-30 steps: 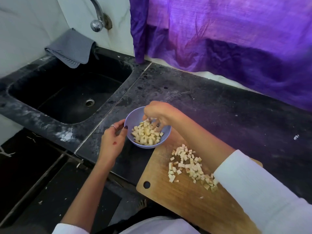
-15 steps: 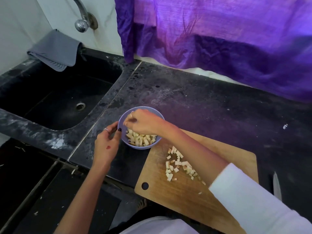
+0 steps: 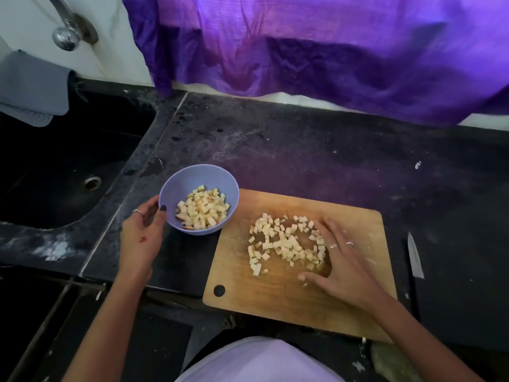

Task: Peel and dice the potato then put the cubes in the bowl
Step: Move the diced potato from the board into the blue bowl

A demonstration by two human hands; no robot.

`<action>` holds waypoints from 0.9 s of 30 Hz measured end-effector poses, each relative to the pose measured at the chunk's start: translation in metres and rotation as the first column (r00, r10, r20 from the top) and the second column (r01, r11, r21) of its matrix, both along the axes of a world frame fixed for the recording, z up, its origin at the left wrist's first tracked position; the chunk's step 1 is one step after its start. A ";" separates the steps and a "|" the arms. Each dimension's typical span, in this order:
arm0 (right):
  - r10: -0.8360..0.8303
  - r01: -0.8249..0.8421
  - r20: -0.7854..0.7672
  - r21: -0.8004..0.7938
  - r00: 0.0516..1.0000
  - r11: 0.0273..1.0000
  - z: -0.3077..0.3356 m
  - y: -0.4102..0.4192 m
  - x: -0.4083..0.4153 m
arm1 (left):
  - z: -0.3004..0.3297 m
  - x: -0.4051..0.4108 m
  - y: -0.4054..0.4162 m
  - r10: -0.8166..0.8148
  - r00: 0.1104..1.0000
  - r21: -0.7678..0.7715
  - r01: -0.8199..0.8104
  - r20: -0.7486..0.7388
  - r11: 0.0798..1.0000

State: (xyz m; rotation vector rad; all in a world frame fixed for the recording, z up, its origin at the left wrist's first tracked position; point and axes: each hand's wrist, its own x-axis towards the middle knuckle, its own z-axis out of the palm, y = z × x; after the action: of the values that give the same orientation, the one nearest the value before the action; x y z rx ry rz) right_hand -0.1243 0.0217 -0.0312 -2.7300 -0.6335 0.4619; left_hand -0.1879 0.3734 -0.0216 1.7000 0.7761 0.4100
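Observation:
A lilac bowl (image 3: 190,175) stands on the dark counter, at the left corner of a wooden cutting board (image 3: 275,293). Potato cubes (image 3: 202,209) lie heaped inside the bowl. My left hand (image 3: 141,238) holds the bowl's left rim, thumb on the edge. A loose pile of potato cubes (image 3: 283,244) lies on the middle of the board. My right hand (image 3: 341,260) lies flat on the board, fingers spread, against the right side of that pile.
A knife (image 3: 414,257) lies on the counter just right of the board, blade pointing away. A black sink (image 3: 55,166) sits to the left, with a grey cloth (image 3: 30,86) on its back rim and a tap (image 3: 66,31) above. Purple fabric (image 3: 330,51) hangs behind the counter.
My right hand has left the bowl and moved right onto the board, beside the loose cubes. My left hand has stayed on the bowl's rim. The camera view has shifted.

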 end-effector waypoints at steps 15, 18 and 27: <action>0.530 -0.534 0.151 -0.018 0.835 0.846 -0.002 0.076 0.017 | 0.003 0.001 -0.001 0.000 1.000 0.009 0.000 -0.021 1.000; 0.506 -0.507 0.246 -0.063 0.827 0.860 -0.006 0.071 0.002 | 0.003 0.001 -0.004 0.034 0.999 0.002 -0.034 -0.019 0.999; 0.349 -0.413 0.466 0.040 0.813 0.910 -0.021 0.102 0.000 | 0.002 0.000 -0.001 0.008 1.000 -0.004 -0.008 -0.028 1.000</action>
State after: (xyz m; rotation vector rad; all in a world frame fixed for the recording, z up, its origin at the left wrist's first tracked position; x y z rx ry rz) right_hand -0.1246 0.1234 -0.0518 -2.5765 -1.2988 -0.1513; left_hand -0.1880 0.3728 -0.0192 1.7025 0.8038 0.3909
